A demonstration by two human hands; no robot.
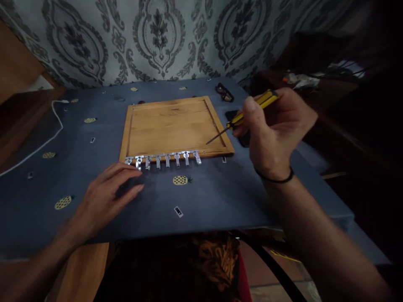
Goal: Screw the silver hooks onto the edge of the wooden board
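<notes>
A framed wooden board [170, 126] lies flat on the blue cloth-covered table. Along its near edge runs a metal hook rail [167, 159] with several silver hooks hanging over the side. My right hand [273, 134] grips a yellow and black screwdriver [252, 110], its shaft slanting down to the left. The tip appears over the board's near right part; whether it touches the wood I cannot tell. My left hand [110, 193] rests by the board's near left corner, fingers apart, fingertips close to the leftmost hooks. Nothing shows in its grasp.
Behind my right hand lies a dark phone-like object [232, 115], partly hidden. Dark-framed glasses [224, 92] sit at the back right. A white cable [56, 121] curves along the left side. A patterned curtain [157, 37] hangs behind the table [157, 222].
</notes>
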